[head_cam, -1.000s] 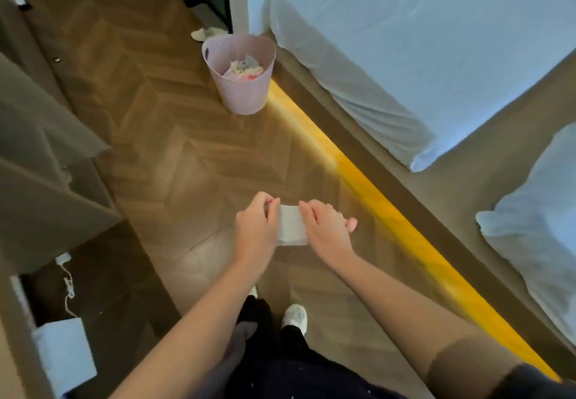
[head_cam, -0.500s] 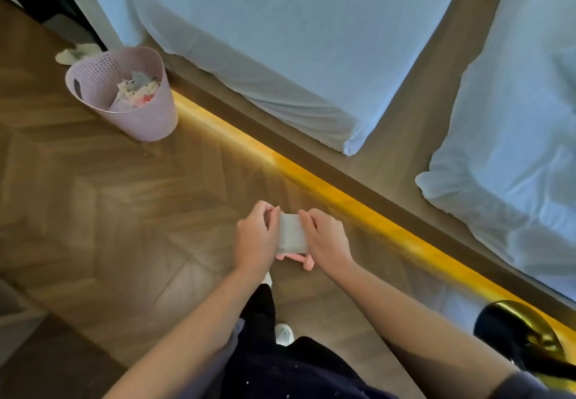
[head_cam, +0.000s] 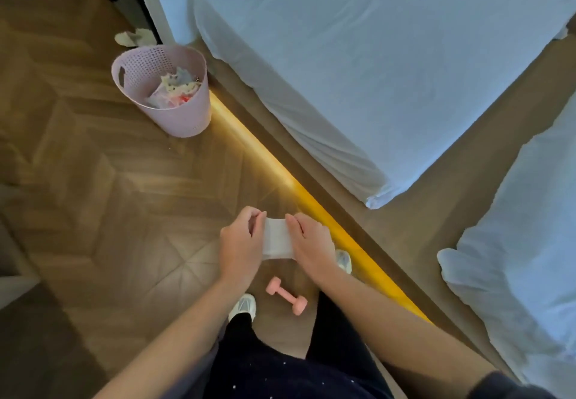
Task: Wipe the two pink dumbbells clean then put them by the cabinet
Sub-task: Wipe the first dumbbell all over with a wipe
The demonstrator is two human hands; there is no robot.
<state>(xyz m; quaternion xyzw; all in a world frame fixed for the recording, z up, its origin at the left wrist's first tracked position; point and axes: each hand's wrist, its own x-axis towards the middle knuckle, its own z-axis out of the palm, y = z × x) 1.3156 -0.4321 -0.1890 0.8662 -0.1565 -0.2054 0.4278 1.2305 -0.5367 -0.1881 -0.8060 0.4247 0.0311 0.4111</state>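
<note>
While both pinch a white wipe (head_cam: 277, 239), left hand (head_cam: 241, 247) and right hand (head_cam: 313, 244) hover above a pink dumbbell (head_cam: 286, 296).

One head-worn wide-angle view looks steeply down from standing height, past both forearms to the floor (head_cam: 103, 199). It faces forward toward a bin (head_cam: 174, 109), with a bed (head_cam: 343, 65) at upper right.

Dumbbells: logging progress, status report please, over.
Left hand and right hand stretch a white wipe. One pink dumbbell on floor between feet, untouched. Second unseen. Nothing blocking.
</note>
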